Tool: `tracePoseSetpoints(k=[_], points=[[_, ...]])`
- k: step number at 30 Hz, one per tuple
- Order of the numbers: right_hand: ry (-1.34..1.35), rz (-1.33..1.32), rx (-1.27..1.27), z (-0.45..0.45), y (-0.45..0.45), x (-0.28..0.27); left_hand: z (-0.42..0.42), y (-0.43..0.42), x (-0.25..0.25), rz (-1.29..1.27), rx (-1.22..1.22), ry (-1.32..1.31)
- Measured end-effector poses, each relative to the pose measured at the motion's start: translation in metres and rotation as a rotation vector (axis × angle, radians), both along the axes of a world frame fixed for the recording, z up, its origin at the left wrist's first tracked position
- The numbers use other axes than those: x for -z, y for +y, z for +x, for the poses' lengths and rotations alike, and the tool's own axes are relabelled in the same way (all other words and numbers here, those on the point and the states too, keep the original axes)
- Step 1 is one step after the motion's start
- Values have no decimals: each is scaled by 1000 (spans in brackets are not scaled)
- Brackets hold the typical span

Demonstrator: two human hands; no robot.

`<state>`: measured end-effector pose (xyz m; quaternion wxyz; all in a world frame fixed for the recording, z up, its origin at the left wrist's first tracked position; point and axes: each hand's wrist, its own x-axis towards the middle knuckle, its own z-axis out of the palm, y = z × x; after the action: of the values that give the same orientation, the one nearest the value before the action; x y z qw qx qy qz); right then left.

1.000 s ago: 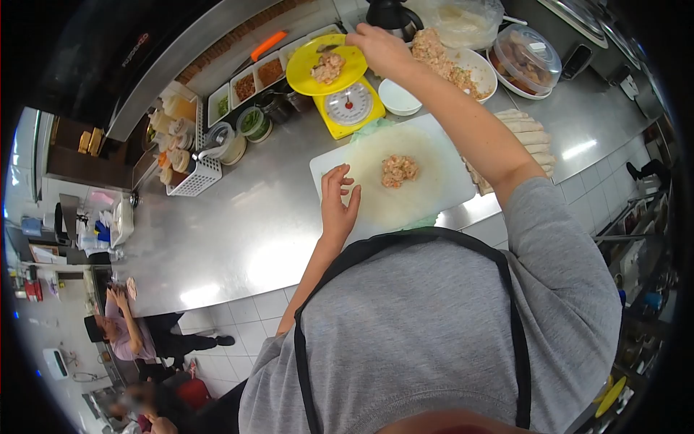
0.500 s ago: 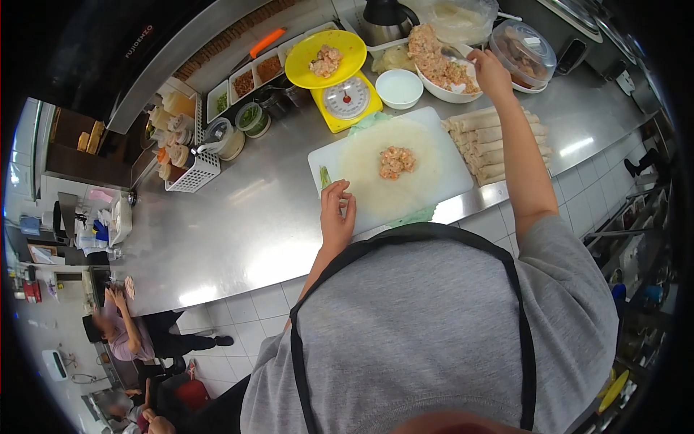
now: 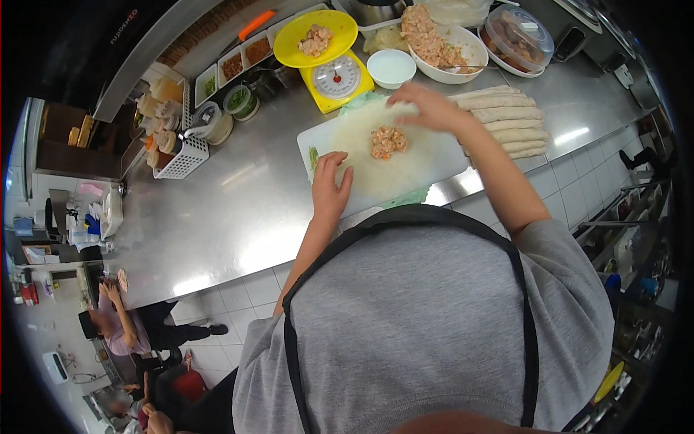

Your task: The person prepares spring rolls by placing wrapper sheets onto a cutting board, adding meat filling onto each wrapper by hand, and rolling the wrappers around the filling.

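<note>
A round, thin pale wrapper (image 3: 361,173) lies on the white cutting board (image 3: 452,165), with a small heap of pinkish filling (image 3: 389,142) at its middle. At the board's left edge, my left hand (image 3: 332,186) is open, fingers slightly curled, beside a bit of green vegetable (image 3: 313,158). My right hand (image 3: 430,108) hovers over the board's upper right part, fingers apart and holding nothing. Beyond it stands a white bowl (image 3: 473,49) of filling with a utensil resting in it. A yellow scale (image 3: 337,78) carries a yellow plate (image 3: 289,45) with another filling portion.
Rolled pale wraps (image 3: 510,121) lie side by side right of the board. A small white bowl (image 3: 391,68) sits behind it. Further left are a white basket of bottles (image 3: 181,155) and tubs. Other people (image 3: 119,329) are at the far lower left.
My right hand has left the yellow plate, gone to the utensil in the filling bowl, let go of it and come back over the board. My left hand has stayed at the board's left edge.
</note>
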<state>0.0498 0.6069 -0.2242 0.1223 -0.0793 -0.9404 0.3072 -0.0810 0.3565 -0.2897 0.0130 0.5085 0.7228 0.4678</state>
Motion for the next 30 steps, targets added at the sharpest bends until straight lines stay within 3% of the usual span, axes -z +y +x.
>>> tracePoseSetpoints(k=[3,5,7,9,10,11,13,18,20,21,23,24,27,30], points=[[-8,45,-119,-10,-47,32,3,5,-2,-153,30,136],[-74,208,-9,-9,-67,41,8,6,-3,-291,13,227],[-32,160,-6,-12,-48,62,5,6,7,-285,9,209],[219,-159,-91,-8,-32,73,2,4,12,-285,5,190],[206,-329,57,0,-32,69,0,4,12,-291,17,189],[202,-330,57,4,-30,61,-2,5,11,-294,28,189],[307,-952,273,10,-25,50,-4,3,9,-304,36,190],[373,-643,269,9,-30,35,-9,2,-7,-307,46,205],[215,-350,103,5,-41,42,-10,6,-17,-214,23,156],[213,-352,101,5,-47,47,-11,8,-19,-216,20,154],[65,-7,-18,5,-60,55,-12,14,-21,-147,38,173],[120,-147,10,5,-62,55,-12,16,-22,-150,34,172],[316,-134,91,8,-53,49,-11,25,-21,-111,93,184],[127,-25,-1,8,-39,47,-9,44,-18,-51,157,92]])
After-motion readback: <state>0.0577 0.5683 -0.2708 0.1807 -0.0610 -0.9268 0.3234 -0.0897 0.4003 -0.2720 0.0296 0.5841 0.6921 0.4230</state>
